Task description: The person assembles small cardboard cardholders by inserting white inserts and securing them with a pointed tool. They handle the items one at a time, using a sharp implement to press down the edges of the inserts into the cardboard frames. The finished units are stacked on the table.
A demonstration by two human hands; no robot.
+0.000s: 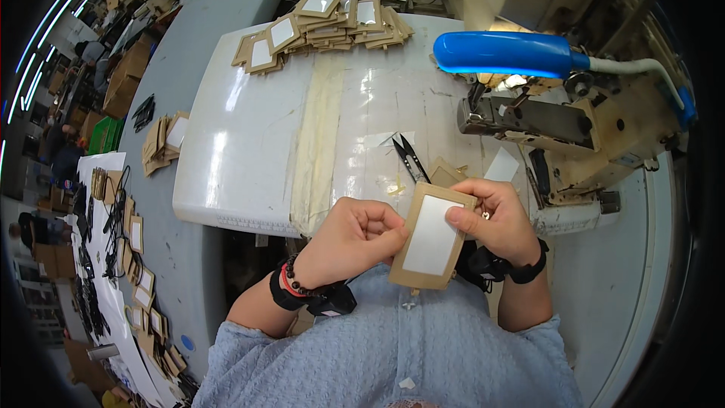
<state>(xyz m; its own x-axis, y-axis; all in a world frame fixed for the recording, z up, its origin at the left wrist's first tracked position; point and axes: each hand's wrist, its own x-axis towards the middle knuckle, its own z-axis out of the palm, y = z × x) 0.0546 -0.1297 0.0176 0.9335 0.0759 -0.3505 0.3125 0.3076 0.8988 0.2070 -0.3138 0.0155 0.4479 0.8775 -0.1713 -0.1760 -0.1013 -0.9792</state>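
Observation:
A tan card holder point(434, 236) with a white window is held up in front of my body, slightly tilted. My right hand point(495, 219) grips its upper right edge, the thumb lying on the front and the fingers behind. My left hand point(359, 238) is closed in a pinch against the holder's left edge; whatever lies between the fingertips is too small to make out. Just beyond the holder, black thread snips point(410, 157) rest on the table. Another tan piece point(447, 172) lies partly hidden behind the held one, and a white card point(501, 165) is near my right hand.
A sewing machine point(529, 121) with a blue-covered lamp point(502, 54) stands at the right. Many stacked card holders point(332, 23) cover the far side of the white table point(249, 143). More holders point(165, 142) and black cords lie on the grey surface point(181, 257) at left.

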